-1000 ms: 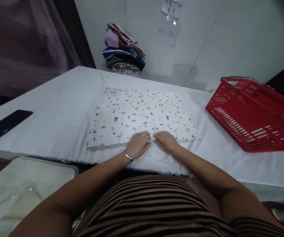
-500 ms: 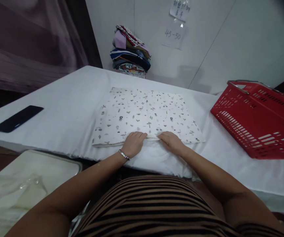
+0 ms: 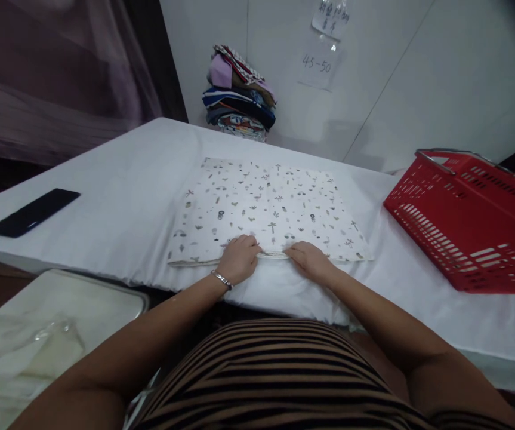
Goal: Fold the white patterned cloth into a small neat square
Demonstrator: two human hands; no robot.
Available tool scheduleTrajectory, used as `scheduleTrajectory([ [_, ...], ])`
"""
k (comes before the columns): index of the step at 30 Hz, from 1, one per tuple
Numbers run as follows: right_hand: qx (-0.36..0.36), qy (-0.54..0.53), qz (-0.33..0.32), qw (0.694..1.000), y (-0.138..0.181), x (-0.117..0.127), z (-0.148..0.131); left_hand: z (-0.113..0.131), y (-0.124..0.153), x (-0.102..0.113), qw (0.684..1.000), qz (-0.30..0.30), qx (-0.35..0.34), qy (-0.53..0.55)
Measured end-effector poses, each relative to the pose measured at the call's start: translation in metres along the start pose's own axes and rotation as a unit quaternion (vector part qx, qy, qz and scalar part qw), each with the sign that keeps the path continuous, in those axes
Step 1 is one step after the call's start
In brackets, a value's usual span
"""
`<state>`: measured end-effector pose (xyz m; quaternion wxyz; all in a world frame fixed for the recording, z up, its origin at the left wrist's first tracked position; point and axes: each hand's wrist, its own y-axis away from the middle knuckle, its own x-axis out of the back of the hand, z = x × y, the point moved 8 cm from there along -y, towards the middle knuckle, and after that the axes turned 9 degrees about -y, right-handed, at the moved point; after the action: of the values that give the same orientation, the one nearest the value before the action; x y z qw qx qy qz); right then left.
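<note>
A folded white cloth [image 3: 257, 203] printed with small palms, rainbows and plants lies flat on the white-covered table [image 3: 118, 173]. Its layered near edge faces me. My left hand [image 3: 240, 260], with a bracelet at the wrist, pinches that edge left of the middle, thumb hidden under the fingers. A short way to the right, my right hand [image 3: 308, 261] grips the same edge between thumb and fingers. A short stretch of the edge shows between the two hands.
On the right of the table stands a red plastic basket [image 3: 472, 221] with metal handles. A black phone-like slab [image 3: 33, 212] lies at the left. Folded clothes [image 3: 239, 98] are stacked by the wall. A pale stool-like surface [image 3: 69, 292] sits lower left.
My left hand has slid slightly left along the cloth's near edge, widening the gap between my hands. The right hand stays at about the same place on the edge.
</note>
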<state>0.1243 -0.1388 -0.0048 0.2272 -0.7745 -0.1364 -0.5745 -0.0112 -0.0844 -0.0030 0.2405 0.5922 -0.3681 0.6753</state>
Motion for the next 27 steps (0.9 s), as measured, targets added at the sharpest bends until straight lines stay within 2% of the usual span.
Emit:
scheduleTrajectory([
  [3, 0.0, -0.005, 0.002, 1.0, 0.0, 0.001, -0.002, 0.001, -0.001, -0.002, 1.0, -0.008, 0.008, -0.008],
  [6, -0.003, -0.027, 0.013, 1.0, 0.0, 0.002, -0.001, 0.01, -0.003, 0.0, 1.0, 0.019, -0.005, -0.018],
  [10, -0.02, -0.053, 0.017, 0.998, -0.001, 0.001, 0.005, 0.029, -0.007, 0.004, 0.996, 0.06, -0.061, -0.019],
  [14, -0.037, -0.078, 0.032, 0.996, 0.002, 0.001, 0.01, 0.041, -0.011, 0.006, 0.993, 0.06, -0.099, 0.018],
  [19, -0.044, -0.086, 0.031, 0.995, 0.003, 0.0, 0.011, 0.03, -0.018, 0.001, 0.993, 0.044, -0.034, 0.108],
  [23, -0.031, -0.071, 0.035, 0.996, 0.004, 0.0, 0.009, 0.027, -0.024, -0.01, 0.995, 0.01, -0.023, 0.095],
  [27, -0.023, -0.053, 0.035, 0.998, 0.003, -0.003, 0.008, 0.025, -0.026, -0.01, 0.995, 0.026, -0.003, 0.094],
])
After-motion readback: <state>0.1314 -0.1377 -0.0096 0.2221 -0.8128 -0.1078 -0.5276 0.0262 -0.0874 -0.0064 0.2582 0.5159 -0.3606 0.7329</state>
